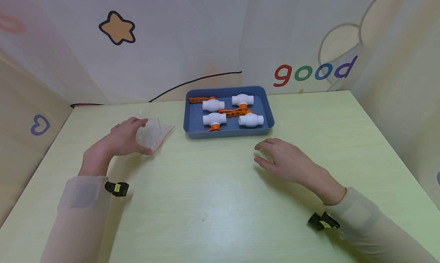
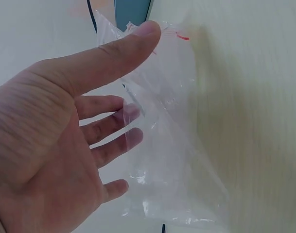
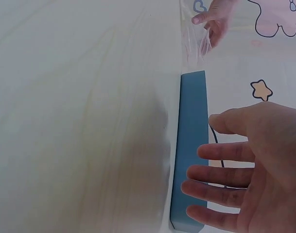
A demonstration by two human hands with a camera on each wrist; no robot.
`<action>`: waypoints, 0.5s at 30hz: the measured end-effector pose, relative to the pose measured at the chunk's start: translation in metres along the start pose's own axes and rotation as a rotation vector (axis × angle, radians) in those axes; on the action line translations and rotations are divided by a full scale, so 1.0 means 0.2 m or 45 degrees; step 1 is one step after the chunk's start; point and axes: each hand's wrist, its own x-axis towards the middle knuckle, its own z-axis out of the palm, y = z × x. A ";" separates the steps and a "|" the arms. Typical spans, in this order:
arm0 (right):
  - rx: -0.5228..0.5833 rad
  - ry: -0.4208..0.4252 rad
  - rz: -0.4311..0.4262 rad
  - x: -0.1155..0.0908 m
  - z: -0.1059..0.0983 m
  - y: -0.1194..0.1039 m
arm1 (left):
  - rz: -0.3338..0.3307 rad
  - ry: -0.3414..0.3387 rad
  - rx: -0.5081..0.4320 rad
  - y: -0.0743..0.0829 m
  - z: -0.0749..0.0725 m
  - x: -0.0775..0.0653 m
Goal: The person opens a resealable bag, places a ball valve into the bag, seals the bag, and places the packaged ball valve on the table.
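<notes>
At the left, a clear plastic zip bag [image 1: 151, 135] with a red line along its edge stands on the table beside my left hand [image 1: 120, 139]. In the left wrist view the thumb lies in front of the bag [image 2: 162, 131], while the fingertips show through the plastic. Thumb and fingers are spread wide apart there. My right hand [image 1: 287, 160] hovers with loosely bent fingers and holds nothing, just below the right front corner of a blue tray [image 1: 228, 134]. Inside that tray lie several white ball valves [image 1: 251, 120] with orange handles [image 1: 201, 100].
A pale green wooden table [image 1: 213, 202] bears the tray near its back edge. Behind it hangs a printed curtain [image 1: 206, 34] with a star and the word "good". A dark wrist camera [image 1: 117, 188] sits at the left cuff, another camera [image 1: 323, 221] at the right one.
</notes>
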 end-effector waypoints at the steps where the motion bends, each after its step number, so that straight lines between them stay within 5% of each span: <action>1: -0.001 0.000 0.001 0.00 0.00 0.00 | -0.003 0.008 0.001 0.00 0.00 0.00; 15: 0.005 -0.002 0.007 0.00 0.00 0.00 | -0.030 0.070 -0.070 0.02 0.02 -0.02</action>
